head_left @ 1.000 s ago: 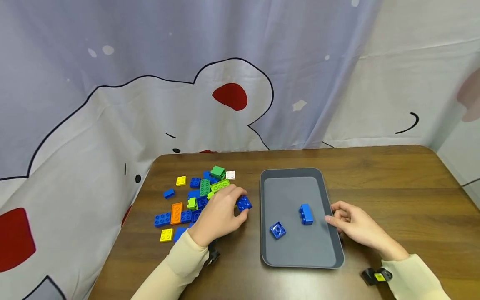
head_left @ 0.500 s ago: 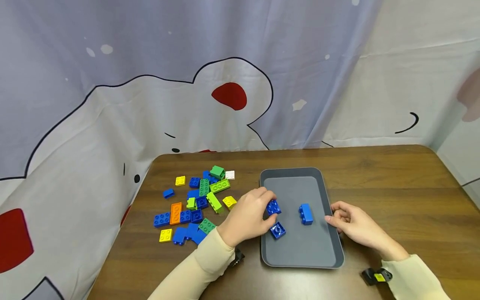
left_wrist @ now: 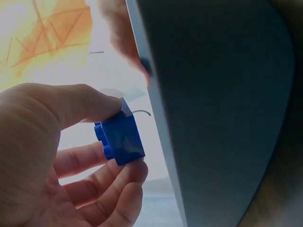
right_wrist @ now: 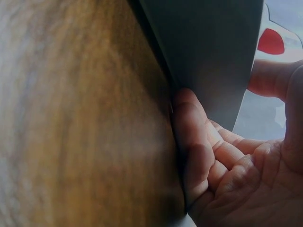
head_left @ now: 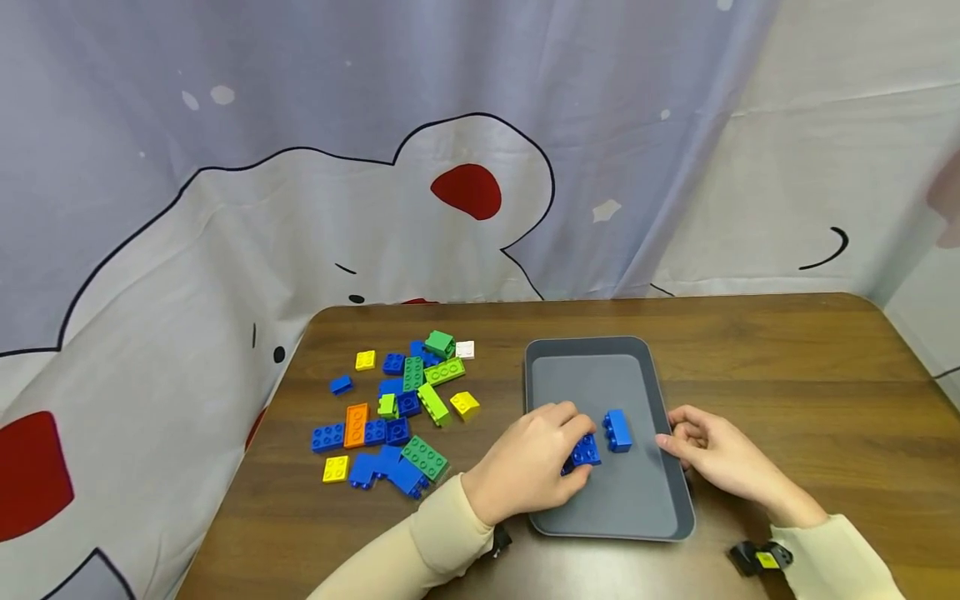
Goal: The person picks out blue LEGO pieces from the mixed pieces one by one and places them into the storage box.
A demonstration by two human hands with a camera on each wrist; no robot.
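Observation:
My left hand point(head_left: 534, 458) is over the left half of the grey tray point(head_left: 637, 510), pinching a small blue toy brick point(head_left: 586, 450) between thumb and fingers. In the left wrist view the blue toy brick point(left_wrist: 124, 139) shows its studs toward the palm, beside the tray wall point(left_wrist: 163, 127). Another blue brick point(head_left: 618, 431) lies in the tray, just right of the held one. My right hand point(head_left: 716, 457) grips the tray's right rim. The right wrist view has that thumb point(right_wrist: 270, 80) at the rim and curled fingers point(right_wrist: 191, 137) against the outer wall.
Left of the tray, loose bricks are spread on the wooden table point(head_left: 787, 367): blue ones, a green brick point(head_left: 424, 458), a yellow brick point(head_left: 465, 406), an orange brick point(head_left: 356, 425) and a white brick point(head_left: 465, 350). A printed curtain point(head_left: 337, 225) hangs behind the table.
My left hand has carried the blue brick rightward from beside the pile to over the tray. It now covers the spot where another blue brick lay. The right hand keeps its hold.

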